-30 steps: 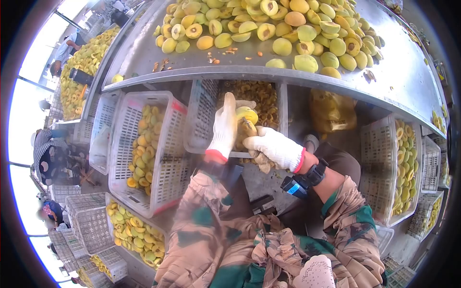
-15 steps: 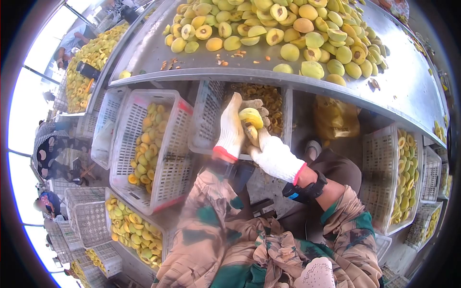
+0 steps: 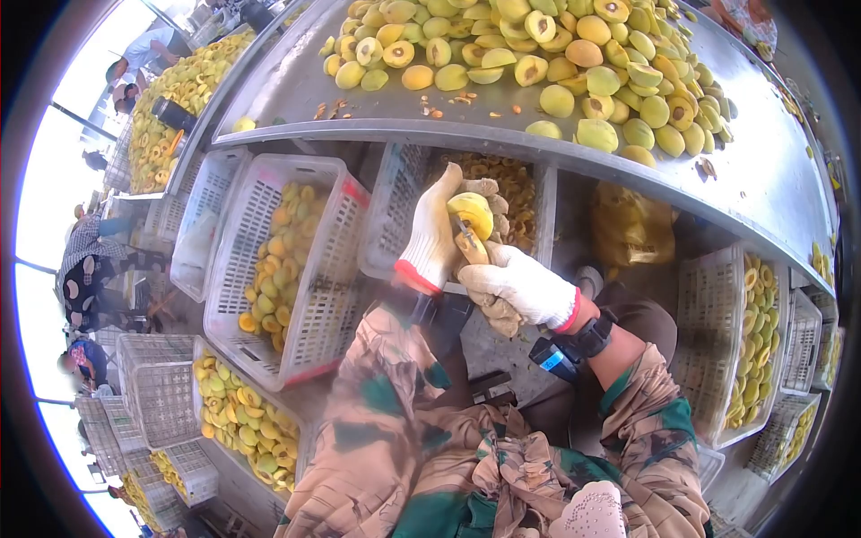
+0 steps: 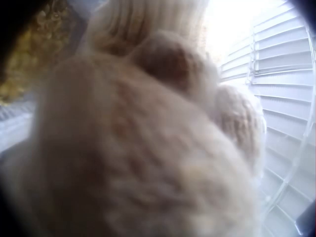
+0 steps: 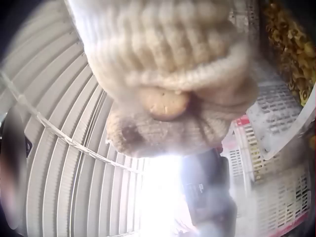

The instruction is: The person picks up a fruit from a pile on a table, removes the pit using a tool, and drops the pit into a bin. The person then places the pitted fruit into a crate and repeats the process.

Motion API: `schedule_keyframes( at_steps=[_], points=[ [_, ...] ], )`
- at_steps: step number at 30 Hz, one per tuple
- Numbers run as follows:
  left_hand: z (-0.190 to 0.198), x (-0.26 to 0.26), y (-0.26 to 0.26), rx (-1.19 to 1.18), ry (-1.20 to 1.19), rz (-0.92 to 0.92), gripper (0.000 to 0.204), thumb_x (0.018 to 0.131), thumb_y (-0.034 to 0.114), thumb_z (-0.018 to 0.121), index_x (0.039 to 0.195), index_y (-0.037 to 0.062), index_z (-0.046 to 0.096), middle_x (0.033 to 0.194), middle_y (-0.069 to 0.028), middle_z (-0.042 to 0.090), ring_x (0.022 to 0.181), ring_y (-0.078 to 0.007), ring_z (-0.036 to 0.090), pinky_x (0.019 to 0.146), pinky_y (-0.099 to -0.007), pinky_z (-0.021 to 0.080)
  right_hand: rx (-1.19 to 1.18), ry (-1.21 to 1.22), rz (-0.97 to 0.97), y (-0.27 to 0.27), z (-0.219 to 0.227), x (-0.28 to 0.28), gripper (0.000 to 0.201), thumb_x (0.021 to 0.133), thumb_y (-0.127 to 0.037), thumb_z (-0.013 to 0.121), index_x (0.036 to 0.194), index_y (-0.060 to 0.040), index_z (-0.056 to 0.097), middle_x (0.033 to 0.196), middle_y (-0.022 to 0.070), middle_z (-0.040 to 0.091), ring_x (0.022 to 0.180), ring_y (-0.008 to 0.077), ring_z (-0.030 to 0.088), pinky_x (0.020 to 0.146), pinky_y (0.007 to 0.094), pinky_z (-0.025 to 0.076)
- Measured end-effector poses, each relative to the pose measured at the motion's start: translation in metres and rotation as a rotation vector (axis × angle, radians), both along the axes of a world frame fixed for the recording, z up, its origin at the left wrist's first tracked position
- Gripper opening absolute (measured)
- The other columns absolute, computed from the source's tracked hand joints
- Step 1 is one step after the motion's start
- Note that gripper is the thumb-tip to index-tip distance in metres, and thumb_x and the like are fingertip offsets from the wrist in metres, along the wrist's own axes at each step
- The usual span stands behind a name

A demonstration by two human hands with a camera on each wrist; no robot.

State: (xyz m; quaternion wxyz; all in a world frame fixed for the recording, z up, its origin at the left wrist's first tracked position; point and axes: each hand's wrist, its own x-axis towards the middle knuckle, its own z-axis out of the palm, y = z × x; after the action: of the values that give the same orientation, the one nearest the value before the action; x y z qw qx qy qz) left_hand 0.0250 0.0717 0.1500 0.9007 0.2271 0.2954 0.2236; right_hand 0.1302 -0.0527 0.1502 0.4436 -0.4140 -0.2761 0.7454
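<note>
In the head view both hands wear pale knit gloves above a crate. My left hand point(image 3: 435, 224) holds a yellow-green fruit point(image 3: 473, 212), its thumb raised and its fingers curled behind. My right hand point(image 3: 520, 289) is curled round a tan piece point(image 3: 472, 247) with a dark slit, against the fruit's lower side; whether this is a tool or fruit is unclear. In the right wrist view a rounded tan end point(image 5: 165, 102) sticks out of the gloved fist point(image 5: 173, 54). The left wrist view shows blurred glove fingers point(image 4: 143, 143), the fruit hidden.
A metal table point(image 3: 296, 99) bears a heap of halved fruit point(image 3: 529, 70). Beneath its edge stands a crate point(image 3: 388, 193) of brownish pieces. Fruit crates stand left point(image 3: 334, 260) and right point(image 3: 708, 332), beside a yellow bag point(image 3: 634, 229). Other people work at far left.
The head view has shifted, so table and crates sit farther right. Both hands stay together with the fruit; the right hand has turned, its fingers now curled more visibly underneath.
</note>
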Motion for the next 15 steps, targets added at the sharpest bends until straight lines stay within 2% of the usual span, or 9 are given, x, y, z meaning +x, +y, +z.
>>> schedule_keyframes(
  at_steps=[3, 6, 9, 10, 12, 13, 14, 15],
  points=[
    [-0.002, -0.004, 0.004, -0.001, 0.003, -0.05, 0.043, 0.096, 0.049, 0.058, 0.095, 0.0068, 0.066, 0.081, -0.0108, 0.068, 0.067, -0.0251, 0.064, 0.063, -0.0367, 0.055, 0.014, -0.072, -0.043, 0.001, -0.001, -0.008, 0.016, 0.094, -0.022, 0.065, 0.087, -0.0098, 0.058, 0.069, -0.004, 0.052, 0.055, 0.0053, 0.046, 0.049, 0.0228, 0.035],
    [0.002, -0.009, 0.01, -0.073, 0.016, -0.096, 0.053, 0.102, 0.05, 0.041, 0.104, 0.0007, 0.062, 0.086, -0.0169, 0.067, 0.068, -0.0295, 0.064, 0.062, -0.0403, 0.054, -0.025, 0.132, 0.02, 0.0, 0.003, -0.004, 0.015, 0.094, -0.022, 0.065, 0.087, -0.0097, 0.058, 0.068, -0.0045, 0.051, 0.057, 0.0046, 0.045, 0.05, 0.0214, 0.035],
    [-0.019, -0.014, 0.014, -0.095, -0.137, -0.053, 0.043, 0.098, 0.047, 0.054, 0.108, 0.0057, 0.063, 0.096, -0.0122, 0.068, 0.08, -0.0265, 0.066, 0.071, -0.0387, 0.055, 0.001, 0.123, 0.033, 0.003, 0.005, -0.004, 0.015, 0.094, -0.021, 0.065, 0.089, -0.0083, 0.058, 0.069, -0.0041, 0.051, 0.055, 0.0048, 0.046, 0.048, 0.0213, 0.036],
    [-0.028, -0.019, 0.017, 0.083, -0.175, -0.003, 0.047, 0.101, 0.048, 0.046, 0.112, 0.0046, 0.061, 0.102, -0.0129, 0.067, 0.089, -0.0289, 0.064, 0.079, -0.0403, 0.054, 0.001, 0.106, 0.009, 0.004, 0.006, -0.001, 0.015, 0.094, -0.021, 0.065, 0.09, -0.008, 0.058, 0.068, -0.0038, 0.051, 0.053, 0.005, 0.046, 0.047, 0.0215, 0.036],
    [-0.04, -0.019, 0.028, -0.09, -0.106, 0.237, 0.051, 0.103, 0.05, 0.041, 0.112, 0.0036, 0.06, 0.102, -0.0137, 0.067, 0.092, -0.0306, 0.064, 0.084, -0.0425, 0.054, 0.007, 0.073, -0.038, 0.007, 0.007, 0.007, 0.015, 0.094, -0.02, 0.064, 0.091, -0.0074, 0.057, 0.068, -0.0033, 0.051, 0.051, 0.0055, 0.047, 0.045, 0.0219, 0.037],
    [-0.045, -0.024, 0.03, -0.179, -0.059, 0.358, 0.053, 0.104, 0.051, 0.039, 0.113, 0.0031, 0.059, 0.102, -0.0141, 0.066, 0.094, -0.0314, 0.063, 0.086, -0.0437, 0.053, -0.015, 0.017, -0.078, 0.01, 0.0, 0.011, 0.015, 0.094, -0.019, 0.064, 0.093, -0.0062, 0.055, 0.068, -0.001, 0.052, 0.048, 0.0077, 0.048, 0.041, 0.0252, 0.039],
    [-0.049, -0.035, 0.031, -0.121, -0.189, 0.343, 0.055, 0.104, 0.052, 0.038, 0.113, 0.002, 0.058, 0.103, -0.0165, 0.066, 0.1, -0.0331, 0.062, 0.092, -0.0463, 0.052, -0.05, -0.103, -0.132, 0.014, -0.008, 0.01, 0.016, 0.093, -0.019, 0.063, 0.092, -0.0057, 0.054, 0.067, -0.0001, 0.052, 0.047, 0.0088, 0.048, 0.041, 0.026, 0.04],
    [-0.049, -0.043, 0.031, -0.062, -0.244, 0.307, 0.055, 0.104, 0.052, 0.038, 0.113, 0.0019, 0.058, 0.103, -0.0172, 0.066, 0.1, -0.0331, 0.063, 0.091, -0.0466, 0.052, -0.079, -0.228, -0.185, 0.017, -0.014, 0.011, 0.016, 0.093, -0.018, 0.063, 0.092, -0.0052, 0.053, 0.066, 0.0008, 0.052, 0.046, 0.0099, 0.048, 0.041, 0.0268, 0.041]
  ],
)
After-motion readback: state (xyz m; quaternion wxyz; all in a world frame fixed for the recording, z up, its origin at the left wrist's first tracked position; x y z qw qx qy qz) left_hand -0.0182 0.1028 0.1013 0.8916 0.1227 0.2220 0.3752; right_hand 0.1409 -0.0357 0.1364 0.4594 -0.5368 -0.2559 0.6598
